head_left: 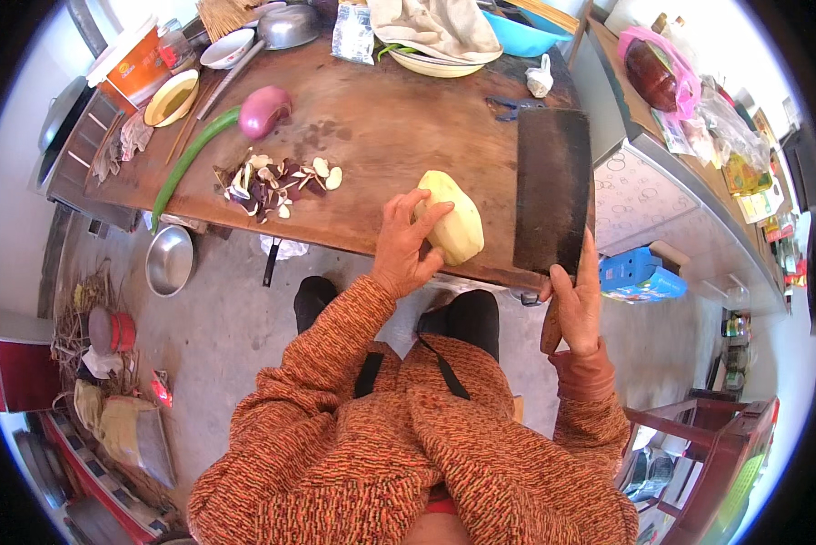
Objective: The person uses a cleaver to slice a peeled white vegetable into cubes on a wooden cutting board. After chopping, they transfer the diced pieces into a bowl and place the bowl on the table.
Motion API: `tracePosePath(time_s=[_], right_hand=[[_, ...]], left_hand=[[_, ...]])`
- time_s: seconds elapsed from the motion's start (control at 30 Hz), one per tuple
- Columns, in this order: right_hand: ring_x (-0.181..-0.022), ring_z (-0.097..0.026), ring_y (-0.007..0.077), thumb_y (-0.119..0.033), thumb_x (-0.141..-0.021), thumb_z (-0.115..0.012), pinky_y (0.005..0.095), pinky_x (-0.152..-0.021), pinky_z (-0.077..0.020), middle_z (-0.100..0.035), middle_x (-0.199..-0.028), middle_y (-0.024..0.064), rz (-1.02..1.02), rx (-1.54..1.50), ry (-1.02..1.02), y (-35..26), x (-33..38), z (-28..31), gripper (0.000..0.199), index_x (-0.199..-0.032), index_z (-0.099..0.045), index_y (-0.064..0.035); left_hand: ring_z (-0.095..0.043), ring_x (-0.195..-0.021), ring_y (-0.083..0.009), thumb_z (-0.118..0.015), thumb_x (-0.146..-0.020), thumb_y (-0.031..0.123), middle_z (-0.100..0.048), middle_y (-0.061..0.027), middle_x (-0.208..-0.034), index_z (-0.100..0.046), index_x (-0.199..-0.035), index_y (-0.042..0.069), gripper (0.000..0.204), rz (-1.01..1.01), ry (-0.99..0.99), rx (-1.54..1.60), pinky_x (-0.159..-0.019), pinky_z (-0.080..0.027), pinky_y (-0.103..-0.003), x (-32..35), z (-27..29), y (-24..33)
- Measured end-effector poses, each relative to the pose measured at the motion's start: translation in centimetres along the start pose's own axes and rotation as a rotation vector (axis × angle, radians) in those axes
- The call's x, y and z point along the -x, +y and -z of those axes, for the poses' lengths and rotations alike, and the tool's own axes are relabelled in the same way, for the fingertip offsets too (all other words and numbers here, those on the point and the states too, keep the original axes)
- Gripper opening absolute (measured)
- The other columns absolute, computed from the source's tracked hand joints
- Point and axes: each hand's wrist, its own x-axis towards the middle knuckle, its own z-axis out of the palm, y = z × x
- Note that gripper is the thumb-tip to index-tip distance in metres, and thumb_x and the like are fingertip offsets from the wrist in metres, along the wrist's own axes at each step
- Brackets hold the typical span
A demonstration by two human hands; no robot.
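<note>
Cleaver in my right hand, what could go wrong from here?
Your left hand has its fingers spread over the pale peeled vegetable, so they could get nicked if the cleaver in your right hand comes across. That vegetable is also close to the front edge of the table and might roll off if released. The long green vegetable pokes past the edge at its tip, so a bump could knock it down.

Scraps (264,188) on the table (372,118) lie left of the vegetable (458,227) — cleaver (552,191) to its right.

Orange, dark-flecked knit top (353,445), 2 black straps (369,374)
</note>
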Motion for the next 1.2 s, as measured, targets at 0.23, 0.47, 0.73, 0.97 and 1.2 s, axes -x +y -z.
tracePosePath(time_s=[0.23, 0.47, 0.73, 0.97, 1.2], right_hand=[[-0.06, -0.048, 0.0084, 0.006, -0.09, -0.045, 0.0248, -0.054, -0.0478, -0.05, -0.133, 0.0132, 0.035, 0.244, -0.129, -2.7, 0.0, -1.2, 0.074, -0.153, -0.014, -0.0157], [-0.056, -0.049, 0.0128, 0.005, -0.09, -0.045, 0.0313, -0.055, -0.0479, -0.059, -0.078, 0.0123, -0.122, 0.405, -0.261, -4.9, -0.5, -1.7, 0.074, -0.153, -0.019, -0.0249], [-0.064, -0.061, 0.0377, 0.006, -0.087, -0.045, 0.0415, -0.063, -0.0487, -0.06, -0.085, 0.0277, 0.028, 0.551, -0.318, -4.7, -0.8, -1.1, 0.073, -0.151, -0.023, -0.0224], [-0.068, -0.059, 0.0477, 0.006, -0.084, -0.046, 0.0507, -0.064, -0.0457, -0.057, -0.071, 0.0299, 0.093, 0.672, -0.352, -4.8, -0.7, -1.7, 0.078, -0.151, -0.015, -0.0173], [-0.062, -0.057, 0.0487, 0.006, -0.081, -0.048, 0.055, -0.06, -0.0437, -0.056, -0.065, 0.03, 0.229, 0.731, -0.409, -4.8, -2.4, -1.1, 0.079, -0.15, -0.014, -0.0125]], left_hand=[[-0.035, -0.117, -0.0335, -0.081, -0.063, 0.042, -0.039, -0.0144, -0.127, -0.054, -0.122, 0.015, 0.07, 0.166, 0.137, 0.058, -0.098, -0.036, -0.047, 0.4, -2.8, -0.6], [-0.036, -0.116, -0.0337, -0.082, -0.06, 0.041, -0.039, -0.0153, -0.124, -0.054, -0.118, 0.014, 0.07, 0.125, 0.165, 0.03, -0.098, -0.036, -0.048, 0.1, -3.1, -0.1], [-0.037, -0.116, -0.0349, -0.081, -0.058, 0.042, -0.04, -0.016, -0.123, -0.056, -0.116, 0.014, 0.069, 0.134, 0.189, 0.051, -0.097, -0.037, -0.048, 0.1, -3.5, -0.2], [-0.037, -0.115, -0.0342, -0.083, -0.057, 0.041, -0.041, -0.0161, -0.122, -0.057, -0.116, 0.013, 0.07, 0.123, 0.168, 0.027, -0.097, -0.037, -0.047, -0.2, -3.4, -0.3], [-0.037, -0.115, -0.0325, -0.083, -0.058, 0.04, -0.038, -0.0153, -0.122, -0.054, -0.119, 0.013, 0.073, 0.131, 0.148, 0.04, -0.096, -0.039, -0.046, -0.3, -3.4, -0.6]])
